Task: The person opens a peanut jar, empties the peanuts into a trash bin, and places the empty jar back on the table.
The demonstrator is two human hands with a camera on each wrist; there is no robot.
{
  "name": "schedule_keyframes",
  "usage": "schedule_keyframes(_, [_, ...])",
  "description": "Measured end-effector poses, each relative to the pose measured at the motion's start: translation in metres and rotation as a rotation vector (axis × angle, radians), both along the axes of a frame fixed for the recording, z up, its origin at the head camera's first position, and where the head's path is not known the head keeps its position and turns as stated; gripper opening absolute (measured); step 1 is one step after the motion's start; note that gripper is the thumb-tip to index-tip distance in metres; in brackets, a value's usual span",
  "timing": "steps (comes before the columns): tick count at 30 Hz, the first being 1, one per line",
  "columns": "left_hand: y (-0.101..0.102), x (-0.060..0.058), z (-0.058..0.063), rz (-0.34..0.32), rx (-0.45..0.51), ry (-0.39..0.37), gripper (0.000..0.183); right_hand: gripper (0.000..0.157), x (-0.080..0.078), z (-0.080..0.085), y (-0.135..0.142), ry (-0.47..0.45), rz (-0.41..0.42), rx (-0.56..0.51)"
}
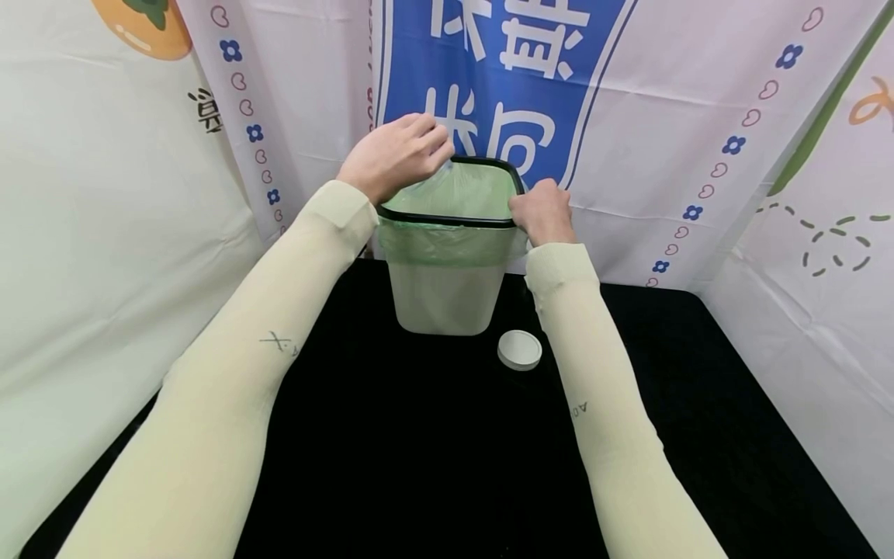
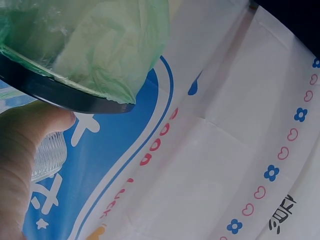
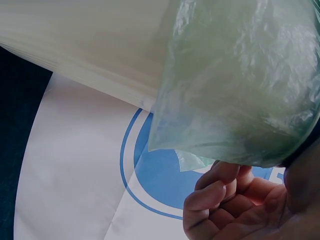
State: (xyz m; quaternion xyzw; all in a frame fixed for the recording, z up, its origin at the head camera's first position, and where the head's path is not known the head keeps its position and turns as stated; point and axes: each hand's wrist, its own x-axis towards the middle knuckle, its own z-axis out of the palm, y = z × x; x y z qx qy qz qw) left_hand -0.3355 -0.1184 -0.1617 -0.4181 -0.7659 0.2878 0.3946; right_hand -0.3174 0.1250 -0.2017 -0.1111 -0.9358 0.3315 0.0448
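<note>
A pale trash can [image 1: 447, 301] with a black rim [image 1: 447, 220] stands upright, lined with a thin green bag [image 1: 447, 247] folded over its edge. Above the can's left side, my left hand [image 1: 401, 157] holds a clear ribbed container [image 2: 51, 157]; fingers hide most of it. My right hand [image 1: 543, 211] grips the rim at the right, its curled fingers [image 3: 207, 195] under the hanging bag edge in the right wrist view. A round white lid [image 1: 519, 350] lies on the table, in front of the can and to its right.
The black table [image 1: 419, 435] stretches from the can toward me. Behind the can hangs a printed curtain [image 1: 628, 155] with a blue panel, and pale cloth walls [image 1: 105, 194] close in both sides.
</note>
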Motion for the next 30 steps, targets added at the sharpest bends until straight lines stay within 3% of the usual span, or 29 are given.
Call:
schedule_keyframes(11, [-0.0015, 0.003, 0.0007, 0.013, 0.053, -0.045, 0.023, 0.026, -0.0016, 0.0013, 0.0002, 0.008, 0.005, 0.01])
schedule_keyframes(20, [-0.0024, 0.0037, -0.0009, 0.035, 0.11, -0.128, 0.036, 0.03, -0.0019, 0.001, 0.0008, 0.011, 0.009, 0.03])
schedule_keyframes(30, [-0.0068, 0.0024, -0.0031, 0.057, 0.16, -0.161, 0.04, 0.029, -0.0021, 0.0007, 0.0003, 0.004, -0.003, 0.023])
